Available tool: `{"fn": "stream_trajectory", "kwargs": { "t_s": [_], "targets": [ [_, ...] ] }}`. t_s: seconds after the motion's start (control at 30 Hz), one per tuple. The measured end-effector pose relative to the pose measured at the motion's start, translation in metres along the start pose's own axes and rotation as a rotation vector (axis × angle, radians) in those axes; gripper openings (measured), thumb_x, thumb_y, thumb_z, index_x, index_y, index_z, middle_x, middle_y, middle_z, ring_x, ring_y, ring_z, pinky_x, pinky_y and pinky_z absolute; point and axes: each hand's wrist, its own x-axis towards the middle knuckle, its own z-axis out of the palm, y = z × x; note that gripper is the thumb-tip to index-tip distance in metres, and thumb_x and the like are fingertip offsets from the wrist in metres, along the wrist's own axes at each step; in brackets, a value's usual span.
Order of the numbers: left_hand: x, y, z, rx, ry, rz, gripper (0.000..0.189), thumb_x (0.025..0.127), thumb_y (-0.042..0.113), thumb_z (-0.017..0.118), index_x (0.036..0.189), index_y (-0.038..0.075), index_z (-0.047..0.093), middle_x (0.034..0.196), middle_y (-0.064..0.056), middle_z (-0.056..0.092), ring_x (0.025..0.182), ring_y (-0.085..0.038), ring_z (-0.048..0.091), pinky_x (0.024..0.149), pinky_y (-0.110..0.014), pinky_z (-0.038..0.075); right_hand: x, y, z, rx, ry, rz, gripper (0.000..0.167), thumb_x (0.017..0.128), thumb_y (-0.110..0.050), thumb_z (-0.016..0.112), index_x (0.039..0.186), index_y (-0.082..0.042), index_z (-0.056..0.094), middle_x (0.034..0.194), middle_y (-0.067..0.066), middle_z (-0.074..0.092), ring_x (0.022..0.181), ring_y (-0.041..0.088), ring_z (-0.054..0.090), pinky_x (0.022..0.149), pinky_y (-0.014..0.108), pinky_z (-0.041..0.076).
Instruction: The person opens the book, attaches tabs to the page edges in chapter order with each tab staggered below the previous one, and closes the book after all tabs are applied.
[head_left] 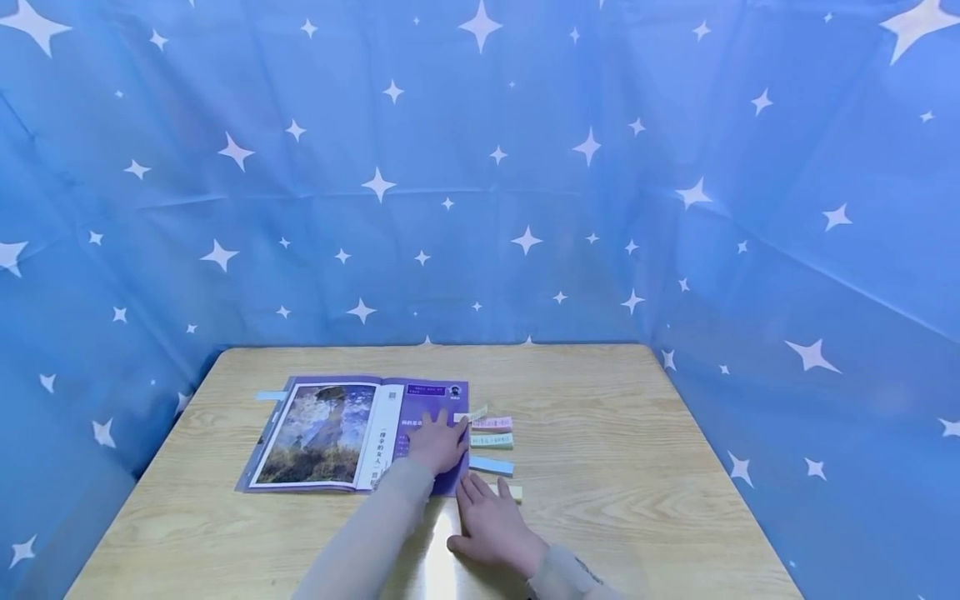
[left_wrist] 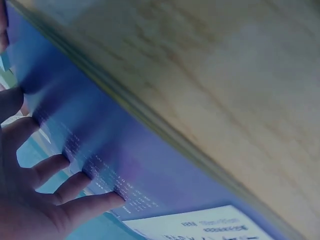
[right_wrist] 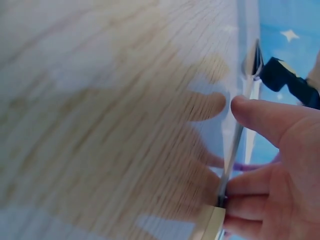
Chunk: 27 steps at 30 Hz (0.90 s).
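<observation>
A purple magazine (head_left: 427,400) lies open on the table, with a landscape painting (head_left: 318,437) printed large on its left side. Spread out over the purple right side is my left hand (head_left: 437,443), its fingertips pressing on the surface. In the left wrist view the fingers lie splayed across small white print. My right hand (head_left: 495,529) rests at the lower right corner, fingers extended along the edge. Paper tabs stick out on the right: a pink tab (head_left: 492,422), a green tab (head_left: 492,440), a blue tab (head_left: 491,466) and a yellow tab (head_left: 516,493) partly hidden by my right hand.
The pale wooden table (head_left: 637,467) extends all around the magazine. Another blue tab (head_left: 270,395) juts out at the left edge. A blue curtain (head_left: 480,250) with white stars hangs behind the table and along its sides.
</observation>
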Motion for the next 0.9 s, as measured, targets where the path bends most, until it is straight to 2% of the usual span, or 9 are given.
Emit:
{"fn": "stream_trajectory", "kwargs": {
  "t_s": [0.17,0.23,0.37,0.43,0.5,0.7,0.9],
  "targets": [
    [-0.010,-0.013,-0.001,-0.069,-0.031,0.062,0.052,0.097,0.039,0.053,0.146,0.021,0.047,0.154,-0.018,0.030,0.138,-0.047,0.025,0.104,-0.067,0.028,0.002,-0.003,-0.001,-0.013,0.000,0.006,0.085,0.083,-0.062,0.060,0.141,-0.001,0.048,0.148,0.014,0.042,0.138,0.026,0.037,0.106,0.060,0.032],
    [-0.015,-0.018,0.000,-0.077,-0.030,0.065,0.054,0.096,0.040,0.056,0.145,0.019,0.047,0.154,-0.019,0.031,0.139,-0.047,0.025,0.107,-0.065,0.027,0.002,-0.003,-0.001,-0.020,-0.001,0.009,0.085,0.083,-0.062,0.060,0.141,-0.001,0.048,0.148,0.014,0.042,0.138,0.026,0.037,0.106,0.060,0.032],
    [-0.028,-0.023,0.001,-0.071,-0.016,-0.019,0.060,0.091,0.044,0.062,0.144,0.018,0.050,0.151,-0.022,0.033,0.136,-0.052,0.026,0.103,-0.071,0.026,0.001,-0.002,0.001,-0.030,-0.003,0.014,0.086,0.083,-0.063,0.060,0.141,-0.001,0.048,0.148,0.014,0.042,0.138,0.026,0.037,0.106,0.059,0.032],
    [-0.034,-0.024,0.002,-0.072,-0.015,-0.073,0.061,0.090,0.047,0.062,0.144,0.021,0.049,0.152,-0.022,0.033,0.135,-0.055,0.024,0.098,-0.076,0.026,0.001,0.000,0.001,-0.030,-0.005,0.015,0.087,0.083,-0.064,0.059,0.142,-0.001,0.047,0.149,0.014,0.041,0.138,0.026,0.037,0.106,0.059,0.032],
    [-0.037,-0.024,0.002,-0.089,-0.009,-0.101,0.061,0.090,0.048,0.062,0.144,0.023,0.049,0.152,-0.022,0.032,0.135,-0.056,0.023,0.095,-0.078,0.026,0.002,0.002,0.001,-0.026,-0.001,0.016,0.087,0.083,-0.064,0.059,0.142,-0.001,0.047,0.149,0.014,0.041,0.138,0.027,0.037,0.106,0.060,0.032],
    [-0.035,-0.026,0.001,-0.133,-0.016,-0.122,0.061,0.091,0.049,0.060,0.145,0.024,0.048,0.153,-0.021,0.030,0.137,-0.055,0.020,0.095,-0.079,0.024,0.007,0.004,0.002,0.010,0.020,0.024,0.085,0.084,-0.061,0.059,0.141,0.001,0.047,0.148,0.016,0.042,0.136,0.029,0.039,0.104,0.062,0.034],
    [-0.030,-0.030,0.002,-0.122,-0.031,-0.130,0.062,0.091,0.050,0.059,0.146,0.026,0.046,0.155,-0.019,0.028,0.137,-0.054,0.019,0.095,-0.079,0.024,0.012,0.004,0.003,0.045,0.032,0.034,0.084,0.084,-0.059,0.062,0.140,0.002,0.048,0.147,0.017,0.043,0.134,0.031,0.042,0.102,0.062,0.036]
  ]
}}
